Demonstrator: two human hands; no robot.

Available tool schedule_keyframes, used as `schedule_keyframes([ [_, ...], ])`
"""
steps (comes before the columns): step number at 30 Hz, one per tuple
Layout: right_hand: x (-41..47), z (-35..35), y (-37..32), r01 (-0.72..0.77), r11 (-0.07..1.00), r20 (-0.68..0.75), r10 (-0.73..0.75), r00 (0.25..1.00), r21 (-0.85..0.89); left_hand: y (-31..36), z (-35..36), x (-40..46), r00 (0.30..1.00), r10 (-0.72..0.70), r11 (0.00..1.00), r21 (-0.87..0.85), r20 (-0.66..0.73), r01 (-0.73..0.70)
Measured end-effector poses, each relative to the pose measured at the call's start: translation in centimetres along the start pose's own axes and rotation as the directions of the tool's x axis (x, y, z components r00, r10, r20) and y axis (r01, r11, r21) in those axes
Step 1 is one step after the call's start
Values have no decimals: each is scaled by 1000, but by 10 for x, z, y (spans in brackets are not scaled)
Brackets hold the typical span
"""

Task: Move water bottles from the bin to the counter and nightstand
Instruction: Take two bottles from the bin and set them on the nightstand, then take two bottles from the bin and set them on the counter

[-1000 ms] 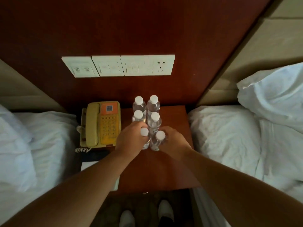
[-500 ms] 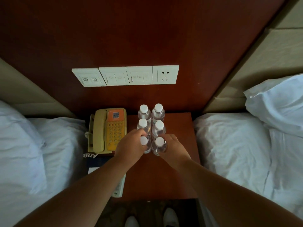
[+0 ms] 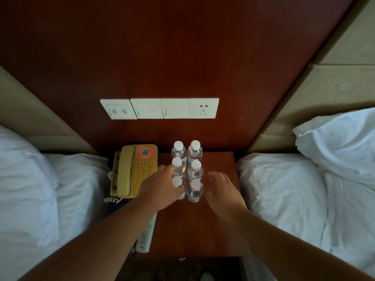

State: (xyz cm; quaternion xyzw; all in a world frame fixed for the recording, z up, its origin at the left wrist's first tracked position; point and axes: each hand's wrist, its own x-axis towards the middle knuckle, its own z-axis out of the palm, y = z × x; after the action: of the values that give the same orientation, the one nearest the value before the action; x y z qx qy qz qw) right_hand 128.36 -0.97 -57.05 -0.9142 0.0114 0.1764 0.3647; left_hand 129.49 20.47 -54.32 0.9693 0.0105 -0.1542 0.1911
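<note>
Since half a second ago the right hand [image 3: 222, 191] has let go of the near-right bottle and now hovers just beside it, fingers spread and loose. The left hand [image 3: 162, 189] still curls round the near-left bottle. Six clear plastic water bottles with white round caps [image 3: 187, 169] stand upright in two touching rows of three on the reddish-brown wooden nightstand [image 3: 219, 226]. Left of the gripping hand sits one yellow corded telephone [image 3: 134, 171].

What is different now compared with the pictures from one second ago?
The right hand let go of the front right bottle and moved away to the right, fingers open. The left hand still touches the front left bottle. All six bottles stayed in place.
</note>
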Motion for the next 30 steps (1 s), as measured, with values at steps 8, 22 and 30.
schedule_keyframes([
  [8, 11, -66, -138, 202, 974, -182, -182, 966, 102, -11, -136, -20, 928, -350, 904, -307, -126, 299],
  [22, -138, -131, -559, 445, 753, 211, -594, 776, 485, -13, -488, -272, 523, -660, 605, -794, -539, -55],
  [30, -361, -69, -708, 580, 582, 359, -811, 462, 569, -51, -556, -555, 105, -702, 709, -706, -705, -1],
])
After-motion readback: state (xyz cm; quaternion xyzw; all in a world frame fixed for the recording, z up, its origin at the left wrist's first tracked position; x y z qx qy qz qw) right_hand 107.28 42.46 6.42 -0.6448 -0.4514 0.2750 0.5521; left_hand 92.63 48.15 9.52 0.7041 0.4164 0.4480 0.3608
